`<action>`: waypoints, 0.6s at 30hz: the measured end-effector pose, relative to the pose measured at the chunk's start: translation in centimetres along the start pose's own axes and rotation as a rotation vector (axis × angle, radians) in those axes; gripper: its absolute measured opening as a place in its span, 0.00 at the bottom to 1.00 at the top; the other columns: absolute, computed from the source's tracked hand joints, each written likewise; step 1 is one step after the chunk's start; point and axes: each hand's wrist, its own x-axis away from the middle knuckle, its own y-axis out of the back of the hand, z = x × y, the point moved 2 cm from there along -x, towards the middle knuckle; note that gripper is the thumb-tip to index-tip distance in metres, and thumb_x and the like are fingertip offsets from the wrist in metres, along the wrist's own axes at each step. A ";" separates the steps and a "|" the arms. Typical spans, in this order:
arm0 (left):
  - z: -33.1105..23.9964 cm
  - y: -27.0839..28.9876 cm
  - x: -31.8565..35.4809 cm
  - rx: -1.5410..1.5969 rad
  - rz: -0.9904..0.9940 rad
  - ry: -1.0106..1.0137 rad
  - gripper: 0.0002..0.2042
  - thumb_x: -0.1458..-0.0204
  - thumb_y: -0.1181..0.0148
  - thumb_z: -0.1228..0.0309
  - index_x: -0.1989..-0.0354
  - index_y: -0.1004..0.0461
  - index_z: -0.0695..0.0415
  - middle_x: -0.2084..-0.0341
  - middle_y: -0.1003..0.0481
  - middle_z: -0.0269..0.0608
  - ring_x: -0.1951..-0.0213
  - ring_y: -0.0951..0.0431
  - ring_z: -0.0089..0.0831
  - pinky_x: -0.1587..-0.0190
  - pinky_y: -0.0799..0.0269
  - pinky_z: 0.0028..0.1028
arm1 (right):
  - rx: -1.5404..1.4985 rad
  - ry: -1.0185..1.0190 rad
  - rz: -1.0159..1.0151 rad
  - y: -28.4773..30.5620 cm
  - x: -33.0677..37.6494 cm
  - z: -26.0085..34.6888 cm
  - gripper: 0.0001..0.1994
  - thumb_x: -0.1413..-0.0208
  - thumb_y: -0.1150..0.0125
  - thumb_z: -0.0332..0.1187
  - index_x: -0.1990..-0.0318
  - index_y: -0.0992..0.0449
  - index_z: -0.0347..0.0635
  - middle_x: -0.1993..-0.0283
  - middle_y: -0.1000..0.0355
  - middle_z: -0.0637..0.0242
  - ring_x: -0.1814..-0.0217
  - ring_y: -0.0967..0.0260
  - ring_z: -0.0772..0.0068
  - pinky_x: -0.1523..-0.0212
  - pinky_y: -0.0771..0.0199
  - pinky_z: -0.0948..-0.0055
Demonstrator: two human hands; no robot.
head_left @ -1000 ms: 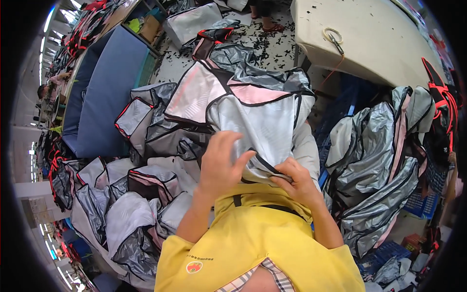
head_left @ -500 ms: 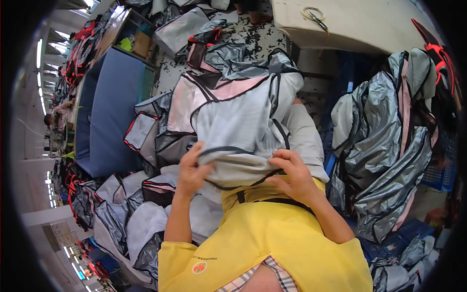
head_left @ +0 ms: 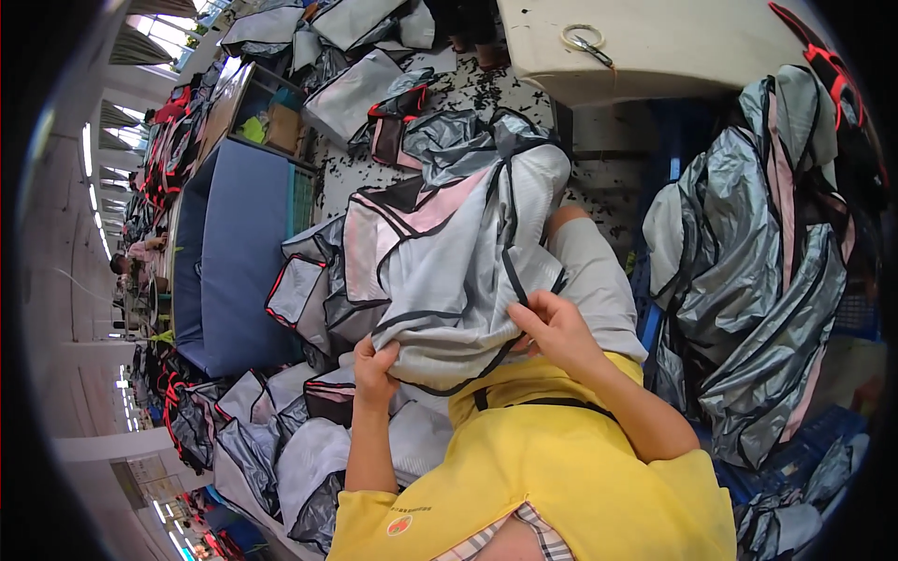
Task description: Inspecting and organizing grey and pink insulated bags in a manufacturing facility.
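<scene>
Across my lap lies a sewn fabric piece, apparently a bag shell (head_left: 440,290), white and silver-grey with pink panels and black binding along its edges. My left hand (head_left: 376,367) is closed on its near left edge, thumb against fingers. My right hand (head_left: 554,329) pinches the black-bound edge on the right, and some of its fingers are hidden under the cloth. Between the hands the near edge sags in a curve. Beyond, the shell's crumpled silver lining (head_left: 449,140) spreads toward the floor.
Thread snips (head_left: 591,47) on a pale ring lie on the cream table (head_left: 533,42) at the far right. Silver pieces (head_left: 739,252) hang in a heap at right. A blue-grey padded panel (head_left: 245,262) stands at left. More shells (head_left: 313,458) pile up beside my left arm.
My left hand has closed on the near left edge. The right hand now pinches the bound edge, and the cloth between them has bunched into folds. The whole view has shifted slightly.
</scene>
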 end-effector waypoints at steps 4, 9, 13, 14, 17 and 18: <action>0.9 1.6 0.9 -0.124 -0.139 -0.004 0.10 0.44 0.43 0.79 0.55 0.23 0.61 0.61 0.21 0.33 0.56 0.23 0.23 0.46 0.28 0.27 | 0.369 -0.221 0.284 0.1 3.7 -1.6 0.18 0.30 0.40 0.45 0.67 0.23 0.37 0.73 0.21 0.67 0.73 0.24 0.78 0.70 0.28 0.72; -0.2 -3.2 1.9 -1.428 -0.109 -0.151 0.38 0.53 0.37 0.77 0.29 0.38 0.59 0.38 0.33 0.60 0.36 0.33 0.54 0.33 0.37 0.41 | 0.535 0.170 0.401 0.8 6.7 -4.3 0.19 0.31 0.42 0.46 0.66 0.22 0.39 0.73 0.21 0.59 0.72 0.23 0.56 0.68 0.25 0.61; -2.8 -7.9 0.9 -1.439 0.102 -0.572 0.32 0.56 0.34 0.79 0.36 0.28 0.54 0.39 0.31 0.54 0.36 0.34 0.57 0.35 0.37 0.46 | 0.666 0.369 0.441 0.6 6.4 -4.7 0.19 0.32 0.41 0.45 0.69 0.23 0.38 0.75 0.25 0.53 0.72 0.26 0.46 0.69 0.27 0.55; -3.2 -8.3 0.1 -1.445 0.129 -0.598 0.32 0.56 0.34 0.79 0.36 0.28 0.54 0.39 0.31 0.54 0.36 0.34 0.57 0.35 0.37 0.46 | 0.691 0.398 0.465 0.5 6.3 -4.5 0.19 0.33 0.40 0.45 0.70 0.23 0.38 0.75 0.26 0.51 0.72 0.27 0.44 0.69 0.29 0.53; -3.2 -8.3 -1.7 -1.419 0.274 -0.612 0.17 0.49 0.31 0.77 0.50 0.22 0.59 0.50 0.25 0.44 0.46 0.25 0.42 0.45 0.29 0.39 | 0.732 0.440 0.500 0.5 6.4 -3.9 0.20 0.34 0.39 0.45 0.73 0.25 0.38 0.76 0.28 0.49 0.72 0.28 0.42 0.70 0.30 0.50; -3.1 -8.0 -1.8 -1.382 0.281 -0.704 0.17 0.49 0.31 0.77 0.50 0.22 0.59 0.50 0.25 0.44 0.46 0.25 0.42 0.45 0.29 0.39 | 0.751 0.449 0.516 0.5 6.5 -3.7 0.21 0.34 0.38 0.45 0.75 0.26 0.38 0.76 0.28 0.49 0.72 0.28 0.42 0.70 0.31 0.50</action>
